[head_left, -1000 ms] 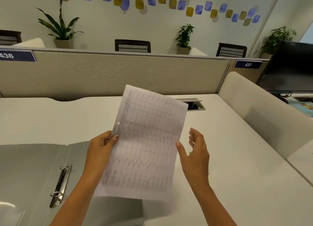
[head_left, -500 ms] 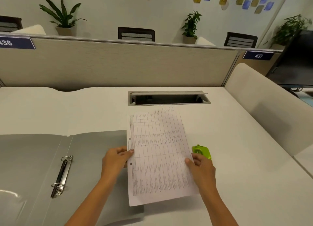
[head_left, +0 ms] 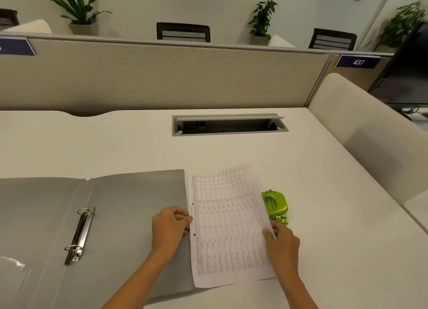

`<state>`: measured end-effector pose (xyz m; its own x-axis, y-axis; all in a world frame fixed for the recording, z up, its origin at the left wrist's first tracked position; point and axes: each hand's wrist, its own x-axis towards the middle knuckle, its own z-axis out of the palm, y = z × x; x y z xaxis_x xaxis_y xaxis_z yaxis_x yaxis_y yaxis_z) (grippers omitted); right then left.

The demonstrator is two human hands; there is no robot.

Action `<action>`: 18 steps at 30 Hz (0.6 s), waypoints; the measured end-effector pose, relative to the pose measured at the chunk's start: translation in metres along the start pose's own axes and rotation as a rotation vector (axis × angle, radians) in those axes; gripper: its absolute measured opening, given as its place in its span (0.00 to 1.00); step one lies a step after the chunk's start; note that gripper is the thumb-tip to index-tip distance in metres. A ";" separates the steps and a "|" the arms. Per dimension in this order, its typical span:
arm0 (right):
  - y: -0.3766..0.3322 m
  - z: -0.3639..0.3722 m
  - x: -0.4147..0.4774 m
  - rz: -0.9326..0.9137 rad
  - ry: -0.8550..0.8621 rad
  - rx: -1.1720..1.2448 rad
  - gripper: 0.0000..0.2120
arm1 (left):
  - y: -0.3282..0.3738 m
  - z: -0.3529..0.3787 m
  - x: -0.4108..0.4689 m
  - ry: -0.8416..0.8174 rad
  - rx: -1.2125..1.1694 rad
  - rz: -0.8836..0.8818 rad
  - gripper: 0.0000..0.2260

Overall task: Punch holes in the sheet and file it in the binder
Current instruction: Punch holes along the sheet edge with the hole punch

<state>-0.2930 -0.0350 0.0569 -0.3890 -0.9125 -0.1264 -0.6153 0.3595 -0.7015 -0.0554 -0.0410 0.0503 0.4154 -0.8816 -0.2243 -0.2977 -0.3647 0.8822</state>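
A printed sheet [head_left: 229,225] with a table on it lies nearly flat on the white desk, two punched holes showing near its left edge. My left hand [head_left: 170,225] pinches that left edge between the holes. My right hand [head_left: 281,238] grips the right edge. A grey binder [head_left: 129,204] lies open to the left, its two metal rings [head_left: 80,234] closed on the spine. A green hole punch [head_left: 275,204] sits just right of the sheet, beside my right hand.
A cable slot [head_left: 229,124] with a raised lid is set into the desk behind the sheet. A beige partition [head_left: 162,77] runs along the back and a cushioned divider [head_left: 370,134] on the right. A dark monitor [head_left: 410,67] stands beyond it.
The sheet was held up in the air, then lowered to the desk beside the binder. My right hand took hold of its right edge. The view tilted down.
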 end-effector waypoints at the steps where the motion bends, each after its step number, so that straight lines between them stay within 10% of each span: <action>1: 0.001 0.000 0.001 0.003 0.005 0.001 0.14 | -0.001 0.001 0.000 0.004 0.006 0.014 0.04; 18: 0.009 0.012 0.015 -0.047 0.084 -0.017 0.14 | -0.033 -0.001 -0.006 0.096 0.227 0.356 0.09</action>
<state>-0.2957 -0.0482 0.0403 -0.4151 -0.9092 -0.0339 -0.6456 0.3206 -0.6932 -0.0476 -0.0234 0.0229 0.3271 -0.9365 0.1262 -0.6142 -0.1092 0.7816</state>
